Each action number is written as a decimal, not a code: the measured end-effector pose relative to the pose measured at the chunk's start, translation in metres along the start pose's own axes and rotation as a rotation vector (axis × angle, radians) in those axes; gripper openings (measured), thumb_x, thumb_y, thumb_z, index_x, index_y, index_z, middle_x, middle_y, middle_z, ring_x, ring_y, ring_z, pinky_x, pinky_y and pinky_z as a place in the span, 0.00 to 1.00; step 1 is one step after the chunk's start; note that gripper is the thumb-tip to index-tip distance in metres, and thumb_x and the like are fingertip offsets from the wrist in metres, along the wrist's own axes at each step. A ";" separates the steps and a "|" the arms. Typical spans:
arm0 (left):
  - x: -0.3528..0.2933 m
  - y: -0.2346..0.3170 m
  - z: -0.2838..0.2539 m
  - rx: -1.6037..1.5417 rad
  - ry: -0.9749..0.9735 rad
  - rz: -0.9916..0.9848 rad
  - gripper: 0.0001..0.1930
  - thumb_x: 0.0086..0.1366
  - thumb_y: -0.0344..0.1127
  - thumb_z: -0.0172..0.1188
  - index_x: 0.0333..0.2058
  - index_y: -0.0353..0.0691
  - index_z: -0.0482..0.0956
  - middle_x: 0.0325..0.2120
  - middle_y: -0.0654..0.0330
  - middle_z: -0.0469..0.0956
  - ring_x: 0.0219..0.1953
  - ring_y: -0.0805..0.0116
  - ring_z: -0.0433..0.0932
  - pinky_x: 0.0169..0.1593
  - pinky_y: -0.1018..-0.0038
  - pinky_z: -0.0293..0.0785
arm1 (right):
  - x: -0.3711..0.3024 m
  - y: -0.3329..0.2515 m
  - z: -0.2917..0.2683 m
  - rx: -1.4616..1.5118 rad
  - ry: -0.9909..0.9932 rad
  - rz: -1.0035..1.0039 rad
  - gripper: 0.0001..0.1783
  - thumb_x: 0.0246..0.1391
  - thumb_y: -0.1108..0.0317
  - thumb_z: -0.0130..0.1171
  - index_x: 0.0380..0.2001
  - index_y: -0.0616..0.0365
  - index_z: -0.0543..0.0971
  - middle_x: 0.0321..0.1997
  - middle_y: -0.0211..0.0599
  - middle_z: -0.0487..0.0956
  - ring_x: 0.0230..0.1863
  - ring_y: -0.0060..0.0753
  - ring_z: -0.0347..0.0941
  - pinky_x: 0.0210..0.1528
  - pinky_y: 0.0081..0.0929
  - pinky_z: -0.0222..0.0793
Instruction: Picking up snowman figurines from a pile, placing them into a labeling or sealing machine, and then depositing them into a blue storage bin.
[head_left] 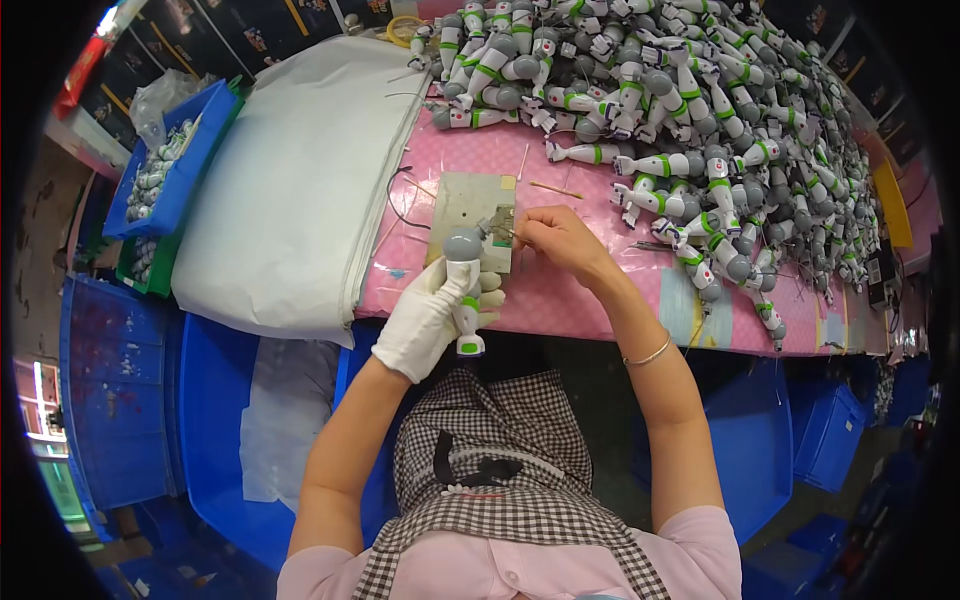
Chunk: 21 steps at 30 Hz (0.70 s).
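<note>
While the left grip [416, 320], in a white glove, clasps one toy limb [463, 270], the bare right grip [562, 236] has its fingers curled, tips at the fixture [502, 226]; cannot tell whether they clasp anything. Limb: white with green bands, grey ball end toward the table's far edge, other end seen past the near edge. A short grey stub on the ball points at the fixture; contact unclear. Fixture sits on the right part of a metal plate [458, 192], which lies near the middle of the table's near edge, on pink wrap [585, 292]. Dark cable [398, 203] curves just left of the plate; a thin stick [556, 190] lies to its right. White sheets [290, 190] cover the table's left end. Similar limbs [690, 120] are heaped over the far right corner. Beyond the left edge: a blue bin [205, 150] of small white-and-grey parts [160, 172].
</note>
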<state>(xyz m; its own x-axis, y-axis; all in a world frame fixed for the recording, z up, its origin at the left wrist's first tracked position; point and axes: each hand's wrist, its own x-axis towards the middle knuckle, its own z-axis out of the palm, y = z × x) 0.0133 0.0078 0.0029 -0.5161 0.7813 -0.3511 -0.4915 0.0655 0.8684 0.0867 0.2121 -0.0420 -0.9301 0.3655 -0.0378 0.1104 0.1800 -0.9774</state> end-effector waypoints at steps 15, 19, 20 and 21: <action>0.005 -0.002 -0.007 -0.126 -0.052 -0.022 0.19 0.63 0.44 0.56 0.46 0.35 0.70 0.32 0.60 0.75 0.30 0.71 0.76 0.37 0.74 0.76 | -0.004 -0.016 0.006 0.153 -0.004 0.191 0.13 0.52 0.64 0.47 0.21 0.59 0.76 0.15 0.25 0.68 0.15 0.14 0.59 0.16 0.15 0.51; -0.033 0.015 -0.030 -0.191 -0.106 -0.089 0.21 0.64 0.48 0.54 0.48 0.40 0.69 0.33 0.63 0.73 0.29 0.76 0.72 0.33 0.77 0.72 | 0.016 -0.031 -0.028 0.089 0.258 0.091 0.13 0.54 0.60 0.52 0.28 0.59 0.79 0.19 0.29 0.73 0.18 0.17 0.69 0.17 0.16 0.61; -0.039 0.014 -0.035 -0.197 -0.078 -0.078 0.21 0.64 0.48 0.54 0.48 0.40 0.69 0.33 0.63 0.73 0.29 0.76 0.72 0.33 0.77 0.72 | 0.029 -0.012 -0.051 -0.217 0.335 -0.066 0.14 0.54 0.59 0.54 0.33 0.61 0.79 0.24 0.32 0.77 0.21 0.21 0.72 0.23 0.19 0.67; -0.042 0.011 -0.043 -0.295 -0.126 -0.073 0.22 0.65 0.50 0.51 0.48 0.39 0.69 0.33 0.63 0.73 0.28 0.75 0.72 0.33 0.76 0.72 | 0.037 -0.004 -0.064 -0.619 0.480 -0.311 0.15 0.54 0.61 0.55 0.36 0.62 0.78 0.29 0.37 0.80 0.26 0.28 0.75 0.31 0.24 0.71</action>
<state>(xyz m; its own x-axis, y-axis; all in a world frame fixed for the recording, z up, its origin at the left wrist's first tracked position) -0.0010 -0.0508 0.0123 -0.3907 0.8528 -0.3466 -0.7156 -0.0446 0.6971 0.0745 0.2835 -0.0260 -0.7155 0.5400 0.4433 0.1765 0.7537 -0.6331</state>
